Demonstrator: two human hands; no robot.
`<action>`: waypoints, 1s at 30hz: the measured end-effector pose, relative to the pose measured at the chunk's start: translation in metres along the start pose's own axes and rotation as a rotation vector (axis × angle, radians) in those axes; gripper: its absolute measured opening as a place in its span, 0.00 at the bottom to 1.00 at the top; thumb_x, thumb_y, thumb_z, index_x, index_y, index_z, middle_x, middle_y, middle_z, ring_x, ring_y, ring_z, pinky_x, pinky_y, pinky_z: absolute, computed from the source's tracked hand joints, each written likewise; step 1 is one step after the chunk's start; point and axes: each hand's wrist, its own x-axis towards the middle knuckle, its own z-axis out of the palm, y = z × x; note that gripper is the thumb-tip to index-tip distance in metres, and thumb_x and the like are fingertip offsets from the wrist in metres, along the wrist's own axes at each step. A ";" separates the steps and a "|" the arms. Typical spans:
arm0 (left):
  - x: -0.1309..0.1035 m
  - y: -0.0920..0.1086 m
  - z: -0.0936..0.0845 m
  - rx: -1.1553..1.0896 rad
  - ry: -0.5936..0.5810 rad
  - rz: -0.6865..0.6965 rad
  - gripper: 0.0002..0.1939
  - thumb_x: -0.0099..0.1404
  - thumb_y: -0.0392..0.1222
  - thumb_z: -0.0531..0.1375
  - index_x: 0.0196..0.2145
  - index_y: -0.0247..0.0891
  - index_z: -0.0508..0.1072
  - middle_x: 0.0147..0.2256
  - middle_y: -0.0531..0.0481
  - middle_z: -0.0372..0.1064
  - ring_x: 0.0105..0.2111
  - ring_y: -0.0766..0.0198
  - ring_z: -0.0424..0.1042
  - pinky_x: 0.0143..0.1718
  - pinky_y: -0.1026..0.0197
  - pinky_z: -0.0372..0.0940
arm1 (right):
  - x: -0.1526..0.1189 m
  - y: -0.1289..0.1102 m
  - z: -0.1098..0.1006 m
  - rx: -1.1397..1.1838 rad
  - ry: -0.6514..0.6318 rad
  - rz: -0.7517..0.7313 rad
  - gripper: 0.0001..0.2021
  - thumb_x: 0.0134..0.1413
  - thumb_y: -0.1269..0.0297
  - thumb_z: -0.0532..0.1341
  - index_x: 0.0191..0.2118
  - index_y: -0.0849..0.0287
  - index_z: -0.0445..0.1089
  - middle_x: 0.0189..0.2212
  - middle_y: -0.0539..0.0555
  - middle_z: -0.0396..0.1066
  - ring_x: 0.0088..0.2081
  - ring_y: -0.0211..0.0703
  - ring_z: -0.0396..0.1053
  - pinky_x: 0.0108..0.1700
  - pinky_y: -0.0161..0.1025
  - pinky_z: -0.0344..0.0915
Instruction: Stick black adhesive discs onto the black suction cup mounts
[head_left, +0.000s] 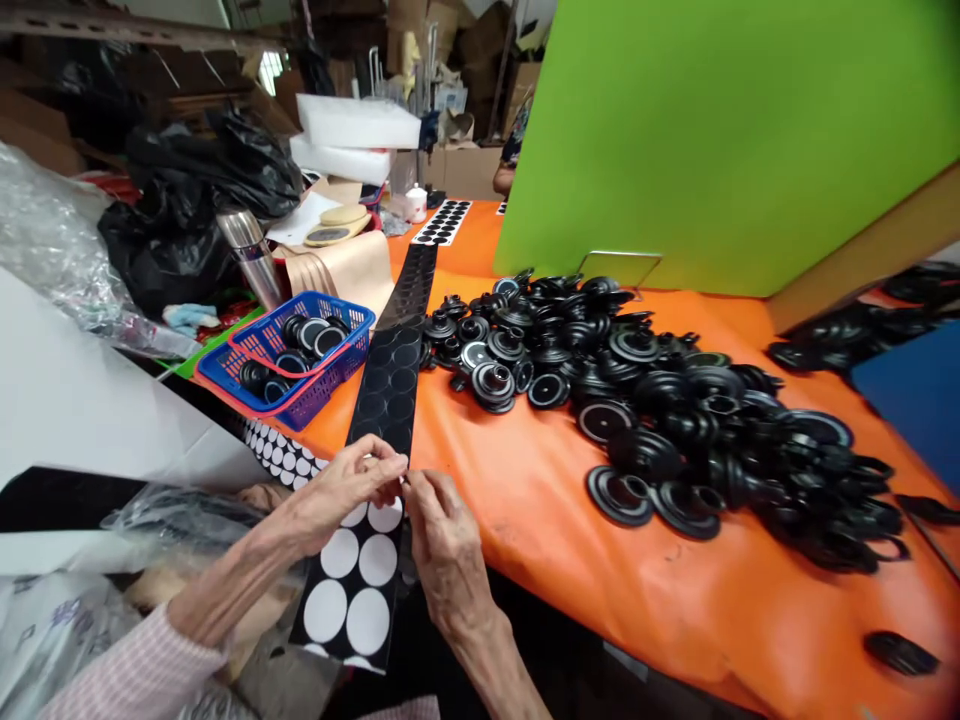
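A long black strip (385,385) with rows of circles lies on the orange table and hangs over its front edge, where the circles show white. Over that edge, my left hand (352,487) has its thumb and fingertips pinched together. My right hand (442,535) meets it from the right, its fingertips pressed together and almost touching the left ones. Whatever lies between the fingertips is too small to make out. To the right, a large pile of round black parts (551,335) covers the table. A blue basket (349,325) holds several more such parts.
Behind the basket stand a steel thermos (251,255) and brown paper (360,265). A green panel (697,140) rises behind the pile. A white sheet of black dots (442,222) lies at the strip's far end. Part of another person's arm (505,178) shows beside the panel.
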 end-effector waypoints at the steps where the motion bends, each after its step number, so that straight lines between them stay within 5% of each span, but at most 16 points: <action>1: 0.003 0.005 0.006 -0.083 -0.044 -0.019 0.19 0.50 0.51 0.66 0.31 0.38 0.65 0.26 0.54 0.66 0.27 0.67 0.64 0.32 0.63 0.59 | 0.000 -0.001 -0.003 0.052 -0.011 0.020 0.12 0.63 0.63 0.52 0.47 0.56 0.70 0.43 0.59 0.73 0.41 0.45 0.74 0.41 0.41 0.73; 4: 0.013 0.014 0.023 -0.132 -0.061 0.010 0.19 0.49 0.48 0.67 0.32 0.38 0.64 0.25 0.55 0.66 0.25 0.69 0.64 0.30 0.65 0.59 | 0.002 0.000 -0.020 0.288 0.026 0.251 0.16 0.59 0.58 0.58 0.52 0.56 0.66 0.49 0.60 0.70 0.44 0.45 0.74 0.43 0.42 0.73; 8: 0.028 0.034 0.047 0.247 -0.190 0.102 0.13 0.58 0.50 0.60 0.35 0.39 0.68 0.24 0.51 0.67 0.26 0.62 0.69 0.31 0.61 0.62 | 0.011 0.009 -0.039 0.459 0.208 0.525 0.12 0.56 0.53 0.59 0.33 0.58 0.68 0.28 0.51 0.72 0.29 0.41 0.71 0.34 0.38 0.70; 11: 0.052 0.055 0.073 0.710 0.011 0.371 0.13 0.61 0.48 0.58 0.39 0.40 0.74 0.34 0.44 0.69 0.37 0.52 0.71 0.42 0.53 0.62 | 0.016 0.014 -0.048 0.469 0.381 0.574 0.14 0.53 0.51 0.60 0.30 0.57 0.67 0.25 0.49 0.69 0.28 0.40 0.68 0.33 0.38 0.68; 13: 0.075 0.064 0.088 0.804 0.175 0.512 0.15 0.58 0.46 0.61 0.44 0.41 0.74 0.45 0.41 0.66 0.45 0.47 0.68 0.49 0.47 0.58 | 0.016 0.019 -0.059 0.480 0.459 0.606 0.14 0.52 0.50 0.61 0.31 0.57 0.67 0.26 0.49 0.68 0.30 0.40 0.67 0.35 0.37 0.67; 16: 0.113 0.068 0.100 0.630 0.148 0.539 0.14 0.52 0.38 0.65 0.40 0.41 0.74 0.48 0.43 0.64 0.52 0.45 0.62 0.56 0.45 0.51 | 0.008 0.029 -0.081 0.552 0.446 0.659 0.15 0.49 0.49 0.64 0.32 0.57 0.67 0.26 0.47 0.66 0.29 0.38 0.65 0.35 0.36 0.64; 20: 0.138 0.063 0.091 0.415 0.074 0.483 0.08 0.53 0.34 0.63 0.33 0.40 0.72 0.38 0.48 0.67 0.49 0.54 0.63 0.56 0.51 0.53 | -0.008 0.038 -0.102 0.713 0.355 0.760 0.17 0.45 0.48 0.67 0.34 0.55 0.68 0.30 0.47 0.67 0.31 0.37 0.66 0.37 0.36 0.65; 24: 0.129 0.060 0.071 0.182 -0.054 0.334 0.10 0.57 0.43 0.62 0.36 0.36 0.69 0.30 0.50 0.67 0.33 0.62 0.69 0.43 0.54 0.65 | -0.009 0.041 -0.101 0.824 0.350 0.793 0.18 0.43 0.48 0.69 0.38 0.52 0.70 0.41 0.49 0.69 0.37 0.38 0.69 0.43 0.37 0.67; 30: 0.098 0.046 0.058 -0.316 -0.266 0.061 0.08 0.60 0.41 0.61 0.36 0.34 0.70 0.33 0.46 0.71 0.32 0.63 0.70 0.39 0.57 0.68 | 0.019 0.047 -0.078 0.729 0.424 0.632 0.28 0.43 0.50 0.68 0.51 0.50 0.64 0.48 0.55 0.69 0.51 0.47 0.67 0.49 0.43 0.67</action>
